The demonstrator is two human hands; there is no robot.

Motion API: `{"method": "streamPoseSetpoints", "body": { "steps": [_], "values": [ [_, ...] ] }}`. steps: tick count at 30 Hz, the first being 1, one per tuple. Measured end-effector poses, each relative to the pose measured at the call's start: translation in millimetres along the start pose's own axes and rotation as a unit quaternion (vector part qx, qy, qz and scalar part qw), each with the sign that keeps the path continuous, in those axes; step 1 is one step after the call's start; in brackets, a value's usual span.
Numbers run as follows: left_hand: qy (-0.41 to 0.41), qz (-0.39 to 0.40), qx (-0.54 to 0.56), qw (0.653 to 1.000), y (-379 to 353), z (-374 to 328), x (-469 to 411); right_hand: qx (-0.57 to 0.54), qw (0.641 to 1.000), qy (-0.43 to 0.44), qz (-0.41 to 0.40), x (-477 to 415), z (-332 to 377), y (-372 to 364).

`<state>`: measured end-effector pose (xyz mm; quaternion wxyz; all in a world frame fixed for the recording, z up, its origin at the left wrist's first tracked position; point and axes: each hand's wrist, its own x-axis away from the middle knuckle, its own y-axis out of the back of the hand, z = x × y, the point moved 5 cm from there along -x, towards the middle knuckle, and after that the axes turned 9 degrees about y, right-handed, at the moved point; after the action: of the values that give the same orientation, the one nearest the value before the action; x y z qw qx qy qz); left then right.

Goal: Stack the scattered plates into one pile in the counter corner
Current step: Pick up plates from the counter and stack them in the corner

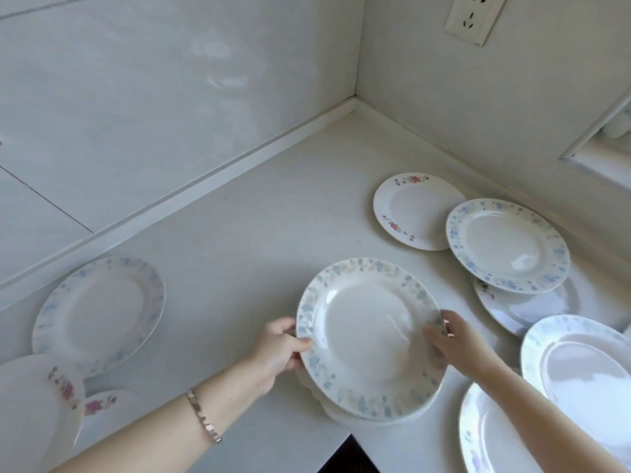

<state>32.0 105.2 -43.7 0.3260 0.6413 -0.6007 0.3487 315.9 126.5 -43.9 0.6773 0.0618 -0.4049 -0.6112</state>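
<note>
Blue-rimmed plate [370, 336] gripped at opposite rims: left hand [278, 349], right hand [456, 343]; sits atop other plates near counter's front notch. Nine loose plates: three left, six right. Counter [259, 213] corner bare, open room toward back walls. Wall socket [473, 17] above.

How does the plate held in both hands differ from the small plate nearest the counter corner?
The held plate has a blue-green floral rim; the corner plate has red flower sprigs. The held plate looks larger. It is gripped by the left hand and right hand over other plates; the corner plate lies untouched. Both are white and round.
</note>
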Motion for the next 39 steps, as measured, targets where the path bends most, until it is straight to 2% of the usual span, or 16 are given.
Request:
{"method": "streamPoseSetpoints", "body": {
  "steps": [3,5,10,17,19,22,24,25,28,30,34,39],
  "values": [
    [-0.018,-0.008,-0.136,0.991,-16.7,4.6,-10.3,0.017,0.999,-0.021,-0.029,17.9,-28.8,-1.6],
    [-0.027,-0.009,-0.224,0.974,-22.5,3.9,-14.5,0.031,0.998,-0.003,-0.060,25.8,-34.3,-1.0],
    [-0.025,-0.034,-0.425,0.904,-24.7,2.9,-22.4,0.054,0.995,0.023,-0.082,21.7,-36.6,-9.1],
    [-0.080,-0.123,-0.583,0.799,-25.5,-11.9,-29.9,0.096,0.992,-0.005,-0.082,7.7,-31.8,-18.1],
    [-0.087,-0.142,-0.604,0.780,-25.9,-12.0,-34.1,0.110,0.991,-0.011,-0.074,5.9,-29.2,-19.3],
    [-0.092,-0.156,-0.609,0.772,-24.2,-11.7,-34.0,0.109,0.991,-0.016,-0.079,6.1,-26.4,-19.9],
    [-0.104,-0.166,-0.597,0.778,-23.2,-11.3,-30.8,0.085,0.992,-0.023,-0.085,7.4,-27.2,-22.2],
    [-0.112,-0.174,-0.570,0.795,-23.2,-11.3,-29.7,0.068,0.993,-0.027,-0.088,7.9,-28.0,-24.4],
    [-0.099,-0.164,-0.362,0.912,-25.2,-5.2,-28.5,0.012,0.994,-0.030,-0.101,8.5,-25.9,-31.4],
    [-0.067,-0.128,-0.214,0.966,-30.1,5.8,-29.2,-0.023,0.993,-0.045,-0.107,9.7,-21.4,-35.3],
    [-0.036,-0.105,-0.089,0.990,-33.1,14.6,-27.3,-0.045,0.991,-0.071,-0.102,10.8,-16.6,-39.9],
    [-0.022,-0.064,-0.105,0.992,-40.4,18.4,-16.8,0.007,0.993,-0.091,-0.077,1.4,-17.6,-41.8]
  ]
}}
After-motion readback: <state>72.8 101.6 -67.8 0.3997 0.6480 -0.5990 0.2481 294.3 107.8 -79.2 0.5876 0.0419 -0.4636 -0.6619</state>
